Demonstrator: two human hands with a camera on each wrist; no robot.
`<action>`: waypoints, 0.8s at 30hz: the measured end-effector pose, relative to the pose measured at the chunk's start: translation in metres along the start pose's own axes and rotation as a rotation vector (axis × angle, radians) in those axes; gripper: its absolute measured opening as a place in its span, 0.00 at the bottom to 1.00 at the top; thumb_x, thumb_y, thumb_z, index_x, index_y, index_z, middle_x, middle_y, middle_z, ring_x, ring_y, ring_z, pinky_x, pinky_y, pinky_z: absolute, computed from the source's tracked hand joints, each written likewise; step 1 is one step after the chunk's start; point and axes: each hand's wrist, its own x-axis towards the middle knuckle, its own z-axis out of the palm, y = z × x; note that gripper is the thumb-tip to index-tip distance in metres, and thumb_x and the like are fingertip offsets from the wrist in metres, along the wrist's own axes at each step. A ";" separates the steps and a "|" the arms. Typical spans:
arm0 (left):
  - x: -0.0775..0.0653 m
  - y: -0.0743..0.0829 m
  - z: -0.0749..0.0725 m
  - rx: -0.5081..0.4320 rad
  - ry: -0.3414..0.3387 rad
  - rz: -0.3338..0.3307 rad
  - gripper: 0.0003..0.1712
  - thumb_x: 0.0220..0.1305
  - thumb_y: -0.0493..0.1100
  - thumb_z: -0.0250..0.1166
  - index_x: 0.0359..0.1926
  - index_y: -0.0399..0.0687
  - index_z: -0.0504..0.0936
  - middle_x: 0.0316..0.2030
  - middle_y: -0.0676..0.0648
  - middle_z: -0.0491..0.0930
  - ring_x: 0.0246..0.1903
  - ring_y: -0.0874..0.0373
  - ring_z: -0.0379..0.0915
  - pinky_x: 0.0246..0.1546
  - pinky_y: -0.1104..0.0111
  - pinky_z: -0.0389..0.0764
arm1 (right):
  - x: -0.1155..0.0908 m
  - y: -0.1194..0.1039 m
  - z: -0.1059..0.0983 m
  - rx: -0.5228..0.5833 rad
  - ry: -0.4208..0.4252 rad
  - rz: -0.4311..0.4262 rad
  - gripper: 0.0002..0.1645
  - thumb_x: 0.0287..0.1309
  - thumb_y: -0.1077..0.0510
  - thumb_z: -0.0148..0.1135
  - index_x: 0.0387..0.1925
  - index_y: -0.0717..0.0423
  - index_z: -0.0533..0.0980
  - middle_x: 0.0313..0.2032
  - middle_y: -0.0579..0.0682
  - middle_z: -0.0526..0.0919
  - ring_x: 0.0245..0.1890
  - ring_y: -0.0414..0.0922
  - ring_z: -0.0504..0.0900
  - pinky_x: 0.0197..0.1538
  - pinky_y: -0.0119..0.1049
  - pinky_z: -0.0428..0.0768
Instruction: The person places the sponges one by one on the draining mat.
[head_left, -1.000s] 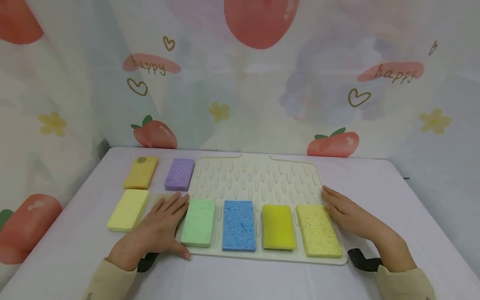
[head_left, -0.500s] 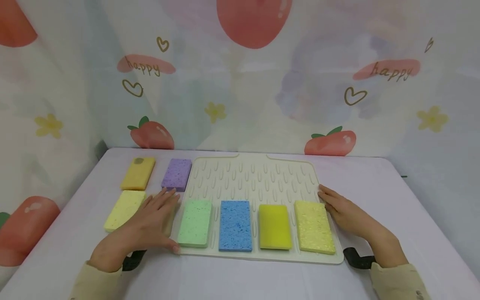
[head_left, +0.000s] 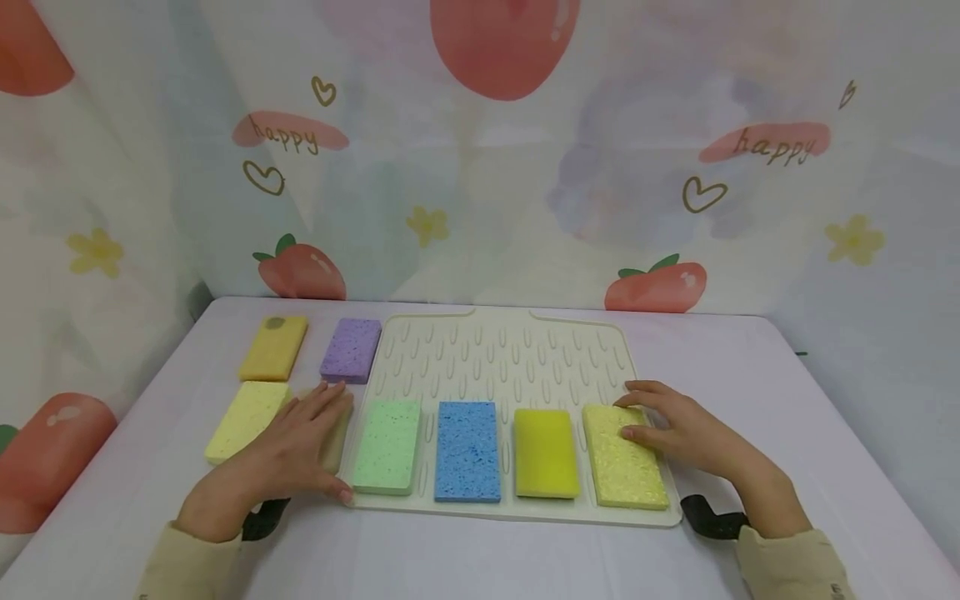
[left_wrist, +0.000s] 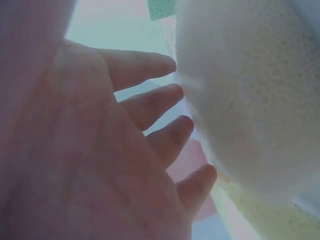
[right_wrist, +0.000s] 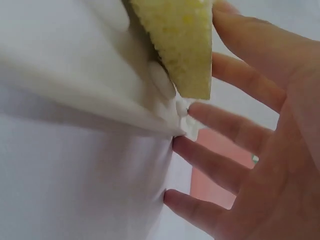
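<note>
My left hand [head_left: 296,442] lies spread at the left edge of the ivory ribbed tray [head_left: 502,354]. Partly hidden under it is a beige sponge [left_wrist: 250,95]; the fingertips come right at that sponge's side in the left wrist view. My right hand [head_left: 686,429] is at the tray's right edge, its thumb touching the top of a speckled yellow sponge [head_left: 626,467] while its other fingers stretch spread along the rim. On the tray's near half, that sponge lies in a row with a green sponge [head_left: 387,447], a blue sponge [head_left: 467,450] and a bright yellow sponge [head_left: 546,454].
Left of the tray lie a purple sponge [head_left: 351,350], a tan-yellow sponge [head_left: 273,347] and a pale yellow sponge [head_left: 243,421]. White cloth covers the table [head_left: 525,558]. A printed curtain [head_left: 495,192] stands behind it.
My left hand has drawn slightly left, off the tray's edge. The right thumb has come over onto the speckled yellow sponge, which has shifted and straightened a little.
</note>
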 end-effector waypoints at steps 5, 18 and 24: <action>-0.001 -0.005 -0.004 0.003 0.006 -0.013 0.73 0.31 0.69 0.80 0.73 0.35 0.59 0.74 0.31 0.55 0.73 0.30 0.48 0.68 0.34 0.56 | 0.000 0.009 0.000 0.010 -0.005 0.013 0.26 0.72 0.57 0.53 0.67 0.61 0.70 0.71 0.65 0.64 0.71 0.67 0.61 0.67 0.66 0.64; 0.010 -0.009 -0.014 -0.041 -0.151 -0.049 0.66 0.39 0.51 0.83 0.74 0.36 0.57 0.75 0.32 0.51 0.73 0.31 0.45 0.67 0.38 0.62 | -0.001 0.017 0.011 -0.089 0.001 -0.011 0.33 0.66 0.66 0.54 0.71 0.69 0.61 0.73 0.66 0.60 0.71 0.68 0.60 0.68 0.63 0.62; 0.014 -0.013 -0.019 0.010 -0.144 0.027 0.65 0.36 0.50 0.85 0.73 0.36 0.59 0.72 0.32 0.57 0.71 0.31 0.52 0.66 0.40 0.65 | 0.000 0.015 0.011 -0.109 0.024 -0.020 0.32 0.65 0.67 0.55 0.70 0.69 0.63 0.72 0.66 0.63 0.70 0.67 0.63 0.67 0.63 0.64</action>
